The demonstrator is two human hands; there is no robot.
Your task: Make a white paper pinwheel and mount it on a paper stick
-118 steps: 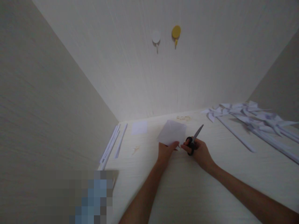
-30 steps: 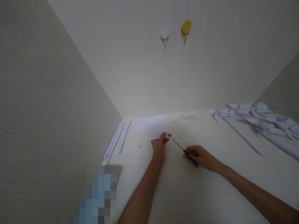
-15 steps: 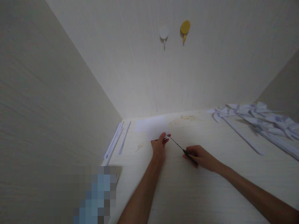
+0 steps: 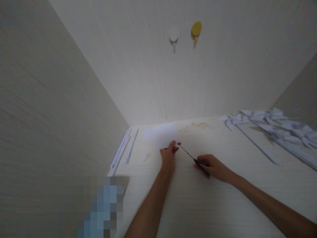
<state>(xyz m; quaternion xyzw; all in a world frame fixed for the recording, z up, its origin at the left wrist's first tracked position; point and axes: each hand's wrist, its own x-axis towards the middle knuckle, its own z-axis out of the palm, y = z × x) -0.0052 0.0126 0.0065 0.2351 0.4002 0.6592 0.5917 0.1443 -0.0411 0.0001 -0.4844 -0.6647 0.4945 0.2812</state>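
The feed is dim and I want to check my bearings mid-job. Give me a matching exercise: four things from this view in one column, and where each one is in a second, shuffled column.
Things:
1. scissors
2. white paper sheet
3. yellow hook
4. paper pinwheels

Places:
A. on the back wall
B. piled at the right side of the table
C. gripped by the right hand
D. pinched at its near edge by the left hand

Pairs: 1-C, 2-D, 3-A, 4-B.
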